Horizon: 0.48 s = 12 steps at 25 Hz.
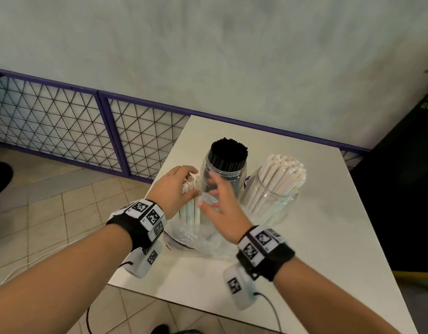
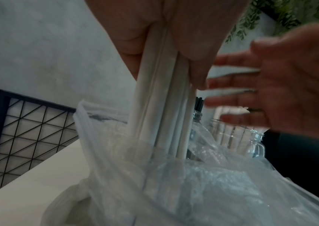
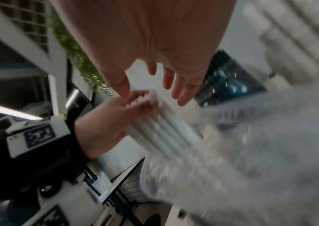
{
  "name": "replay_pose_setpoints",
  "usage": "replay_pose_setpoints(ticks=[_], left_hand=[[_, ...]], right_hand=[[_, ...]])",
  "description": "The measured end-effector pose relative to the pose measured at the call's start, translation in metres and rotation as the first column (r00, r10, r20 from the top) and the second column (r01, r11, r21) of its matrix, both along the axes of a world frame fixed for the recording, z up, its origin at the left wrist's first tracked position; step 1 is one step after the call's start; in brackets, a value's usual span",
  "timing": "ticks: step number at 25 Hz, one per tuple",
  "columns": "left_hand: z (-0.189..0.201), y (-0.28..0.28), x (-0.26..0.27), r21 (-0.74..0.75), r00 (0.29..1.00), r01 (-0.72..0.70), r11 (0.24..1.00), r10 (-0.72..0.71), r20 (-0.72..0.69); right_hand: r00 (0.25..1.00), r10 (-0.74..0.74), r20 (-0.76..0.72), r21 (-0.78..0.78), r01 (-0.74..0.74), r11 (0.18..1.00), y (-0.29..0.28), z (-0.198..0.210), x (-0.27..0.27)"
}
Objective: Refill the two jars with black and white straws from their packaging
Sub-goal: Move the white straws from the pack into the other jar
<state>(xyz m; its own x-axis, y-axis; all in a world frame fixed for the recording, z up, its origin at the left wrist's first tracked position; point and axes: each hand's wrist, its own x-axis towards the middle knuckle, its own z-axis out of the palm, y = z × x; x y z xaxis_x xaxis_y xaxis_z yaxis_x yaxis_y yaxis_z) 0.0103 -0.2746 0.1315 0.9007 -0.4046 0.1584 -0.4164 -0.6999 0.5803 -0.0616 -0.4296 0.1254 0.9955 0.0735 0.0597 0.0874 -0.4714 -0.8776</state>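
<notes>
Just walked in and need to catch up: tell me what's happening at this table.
A person is restocking straw jars. The left hand grips a bunch of white straws upright, their lower ends in a clear plastic bag on the table. The right hand is open beside them, holding nothing. Behind stand a jar of black straws and a jar of white straws, both already holding plenty.

- The left hand grips a bunch of white straws upright in the plastic bag.
- The right hand, at 3 o'clock of the bunch, has its fingers spread.
</notes>
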Motion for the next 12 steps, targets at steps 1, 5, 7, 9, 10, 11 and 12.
replay_pose_setpoints(ticks=[1, 5, 7, 9, 10, 11, 12], left_hand=[[0.000, 0.001, -0.002, -0.029, 1.000, -0.005, 1.000, 0.004, -0.010], [0.000, 0.013, -0.007, -0.082, 0.998, 0.026, 0.996, -0.031, -0.058], [0.001, 0.023, -0.008, -0.050, 0.997, 0.005, 0.999, -0.009, -0.079], [0.001, 0.031, -0.008, -0.020, 0.995, -0.005, 1.000, 0.003, -0.099], [0.001, 0.032, -0.009, -0.021, 0.994, 0.002, 1.000, -0.004, -0.107], [0.001, 0.033, -0.011, -0.031, 0.993, 0.012, 0.999, -0.015, -0.120], [0.002, 0.031, -0.012, -0.045, 0.991, 0.023, 0.999, -0.029, -0.134]], right_hand=[[0.996, 0.003, -0.091, 0.080, 0.004, 0.997, 0.012, -0.013, 0.002], [0.979, -0.078, -0.189, 0.161, 0.109, 0.981, 0.029, -0.041, 0.016], [0.980, -0.104, -0.171, 0.183, 0.135, 0.974, 0.028, -0.044, 0.018], [0.984, -0.110, -0.142, 0.196, 0.137, 0.971, 0.024, -0.042, 0.019], [0.986, -0.106, -0.130, 0.200, 0.131, 0.971, 0.023, -0.040, 0.019], [0.986, -0.115, -0.121, 0.189, 0.136, 0.972, 0.022, -0.040, 0.021], [0.987, -0.125, -0.106, 0.171, 0.142, 0.975, 0.022, -0.040, 0.022]])
